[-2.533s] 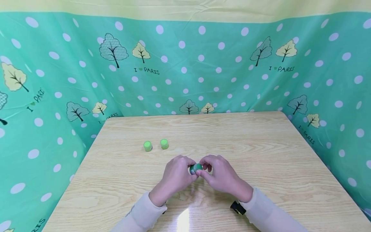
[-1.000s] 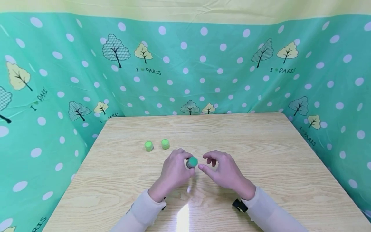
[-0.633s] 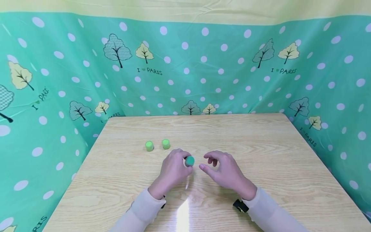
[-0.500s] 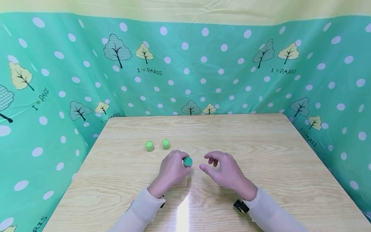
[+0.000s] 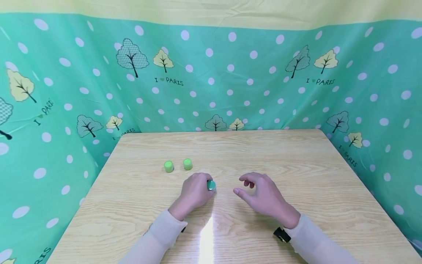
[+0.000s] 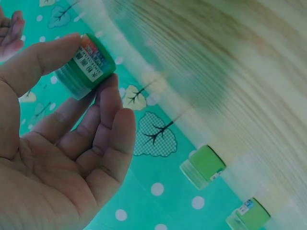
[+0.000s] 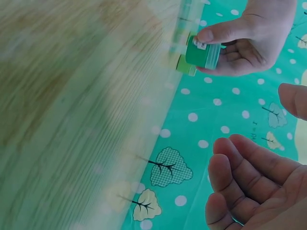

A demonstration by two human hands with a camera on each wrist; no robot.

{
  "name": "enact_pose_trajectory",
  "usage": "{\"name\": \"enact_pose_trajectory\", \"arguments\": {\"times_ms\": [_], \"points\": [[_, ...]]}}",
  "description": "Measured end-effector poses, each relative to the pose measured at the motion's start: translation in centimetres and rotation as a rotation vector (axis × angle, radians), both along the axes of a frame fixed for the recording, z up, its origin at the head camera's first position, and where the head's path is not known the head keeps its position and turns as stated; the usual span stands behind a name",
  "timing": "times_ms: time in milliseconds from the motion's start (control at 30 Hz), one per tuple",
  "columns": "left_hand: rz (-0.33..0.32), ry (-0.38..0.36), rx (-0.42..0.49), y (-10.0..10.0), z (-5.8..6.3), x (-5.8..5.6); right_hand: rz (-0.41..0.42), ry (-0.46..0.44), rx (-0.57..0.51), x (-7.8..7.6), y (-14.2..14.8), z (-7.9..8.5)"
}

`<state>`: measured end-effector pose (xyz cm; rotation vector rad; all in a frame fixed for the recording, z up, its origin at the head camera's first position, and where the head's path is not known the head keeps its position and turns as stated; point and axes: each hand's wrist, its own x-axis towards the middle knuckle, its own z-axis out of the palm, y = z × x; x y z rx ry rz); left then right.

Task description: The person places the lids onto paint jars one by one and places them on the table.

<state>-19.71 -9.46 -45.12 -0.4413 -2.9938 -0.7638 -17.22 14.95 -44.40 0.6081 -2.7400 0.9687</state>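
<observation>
My left hand (image 5: pixel 196 190) pinches a small dark green paint jar (image 5: pixel 211 185) between thumb and fingers, close over the table. In the left wrist view this paint jar (image 6: pixel 86 67) shows a printed label and a clear ribbed cap at the end away from the tabletop. Apart from it to the right, my right hand (image 5: pixel 263 194) hangs with fingers loosely bent and nothing between them; the right wrist view shows its bare palm and fingertips (image 7: pixel 221 167). Two light green jars stand upright beyond my left hand, a left one (image 5: pixel 169 166) and a right one (image 5: pixel 187 164).
The light wooden table (image 5: pixel 280 154) reaches back to a green dotted curtain (image 5: pixel 211 80) that hangs behind it and along both sides. A bright light reflection lies on the wood between my forearms. A black strap (image 5: pixel 281 234) sits at my right wrist.
Both hands were at the tilted dark green paint jar; the right hand let go and drew away to the right. The left hand has turned the jar upright and shifted left with it.
</observation>
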Motion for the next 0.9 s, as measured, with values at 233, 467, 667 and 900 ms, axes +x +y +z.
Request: {"name": "enact_pose_trajectory", "arguments": {"times_ms": [233,467,667,900], "points": [[-0.021,-0.002,-0.023,-0.2,-0.2,-0.3,0.001,0.015,0.013,-0.2,0.5,0.0],[-0.028,-0.001,-0.054,-0.3,-0.6,-0.5,0.013,0.028,0.025,-0.4,0.8,-0.2],[-0.029,-0.005,-0.061,-0.4,-1.0,-0.6,0.007,0.039,0.049,-0.7,1.4,-0.3],[-0.017,-0.033,-0.084,-0.7,-0.8,-0.3,-0.006,0.051,0.079,-1.1,2.1,-0.5]]}}
